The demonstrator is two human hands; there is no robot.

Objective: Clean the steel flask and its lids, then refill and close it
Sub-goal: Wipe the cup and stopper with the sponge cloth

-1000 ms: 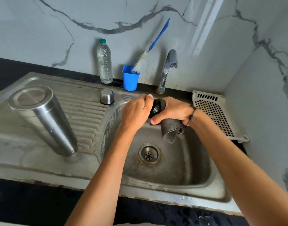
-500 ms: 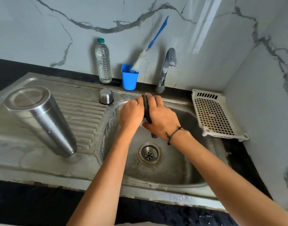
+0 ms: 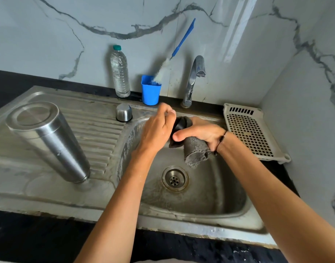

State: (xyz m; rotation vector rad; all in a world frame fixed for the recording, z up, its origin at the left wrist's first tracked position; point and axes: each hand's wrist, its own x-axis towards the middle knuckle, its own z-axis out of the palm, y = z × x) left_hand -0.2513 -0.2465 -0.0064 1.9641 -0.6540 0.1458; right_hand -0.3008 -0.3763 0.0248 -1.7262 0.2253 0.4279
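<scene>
Flask [image 3: 49, 141] apart, perhaps inverted, on drainboard [image 3: 98, 130]

Left hand [image 3: 159, 128] gripping black lid [image 3: 180, 124], right hand [image 3: 202, 133] wiping it with grey cloth [image 3: 196, 151] (over sink basin [image 3: 210, 196])

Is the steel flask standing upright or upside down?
Upside down: the steel flask stands on the drainboard with its flat closed base facing up.

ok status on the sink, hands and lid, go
Left hand grips black lid over sink basin. Right hand holds grey cloth against it. Steel flask upended on drainboard. Nothing in the way.
</scene>
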